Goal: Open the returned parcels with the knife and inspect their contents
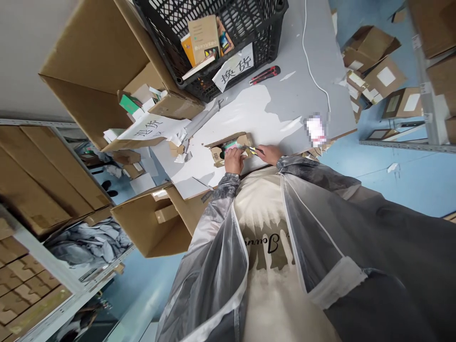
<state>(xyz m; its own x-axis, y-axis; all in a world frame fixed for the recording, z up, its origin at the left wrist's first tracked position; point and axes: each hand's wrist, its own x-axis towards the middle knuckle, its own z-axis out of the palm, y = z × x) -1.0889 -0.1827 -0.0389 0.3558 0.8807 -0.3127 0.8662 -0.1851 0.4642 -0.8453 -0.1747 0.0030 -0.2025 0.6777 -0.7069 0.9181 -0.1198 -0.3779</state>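
A small open cardboard box (218, 155) lies on the table near its front edge, with its flaps raised. Inside shows a green and pink item (231, 144), partly hidden by my fingers. My left hand (234, 160) reaches over the box's near side, its fingers bent down together onto the contents; what they grip is hidden. My right hand (270, 154) is closed round a slim yellow-and-black tool that looks like a utility knife (253, 150), pointing left toward the box's right end.
A black crate (228, 71) with books and a large carton (92, 61) with small boxes stand at the back. A red-and-black utility knife (264, 75), a white cable (313, 71) and a blurred-out object (316, 130) lie on the table. Another open carton (153, 223) sits lower left.
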